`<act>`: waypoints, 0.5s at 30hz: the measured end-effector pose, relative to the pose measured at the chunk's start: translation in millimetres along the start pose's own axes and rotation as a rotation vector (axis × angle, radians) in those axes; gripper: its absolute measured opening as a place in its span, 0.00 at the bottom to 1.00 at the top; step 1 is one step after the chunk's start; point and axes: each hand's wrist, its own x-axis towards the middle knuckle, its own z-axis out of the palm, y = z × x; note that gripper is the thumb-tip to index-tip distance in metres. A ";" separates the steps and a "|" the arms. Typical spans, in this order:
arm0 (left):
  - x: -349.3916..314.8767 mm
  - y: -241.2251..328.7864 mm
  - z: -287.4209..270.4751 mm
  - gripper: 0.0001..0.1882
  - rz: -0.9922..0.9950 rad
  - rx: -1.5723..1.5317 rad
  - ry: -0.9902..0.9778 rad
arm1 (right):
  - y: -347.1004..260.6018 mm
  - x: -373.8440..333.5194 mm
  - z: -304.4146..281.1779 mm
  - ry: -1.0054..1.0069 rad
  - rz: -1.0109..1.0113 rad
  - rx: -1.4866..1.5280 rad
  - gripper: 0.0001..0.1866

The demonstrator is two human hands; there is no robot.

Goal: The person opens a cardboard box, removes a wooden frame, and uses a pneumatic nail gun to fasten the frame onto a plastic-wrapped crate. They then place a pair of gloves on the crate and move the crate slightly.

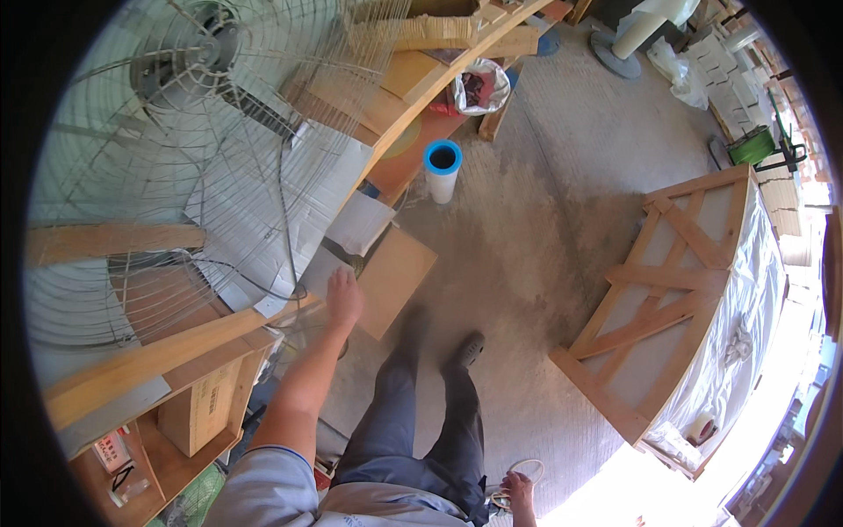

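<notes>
L hand, fingers tog., nr brown board; R hand by pale loop, grip unclear; printed box

A fan is on the left, by the table. On the near left, a box sits on a shelf under the table. A tube stands on the floor, a bag behind it. Cardboard is nearer, right of the table. A crate is on the right, with tape at its near end.
</notes>
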 end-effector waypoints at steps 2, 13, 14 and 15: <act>13.0 -4.1 14.6 0.24 -0.003 0.132 -0.089 | 20.1 -7.0 10.7 -0.001 0.066 0.006 0.17; 68.9 -18.8 44.9 0.27 0.129 0.437 -0.470 | 8.2 -11.5 45.2 -0.046 0.035 0.043 0.16; 69.4 -19.3 44.1 0.28 0.144 0.431 -0.445 | 5.2 -9.9 47.2 -0.043 0.031 0.050 0.17; 67.3 -20.4 42.0 0.29 0.161 0.474 -0.460 | 3.0 -8.1 48.8 -0.071 0.038 0.049 0.18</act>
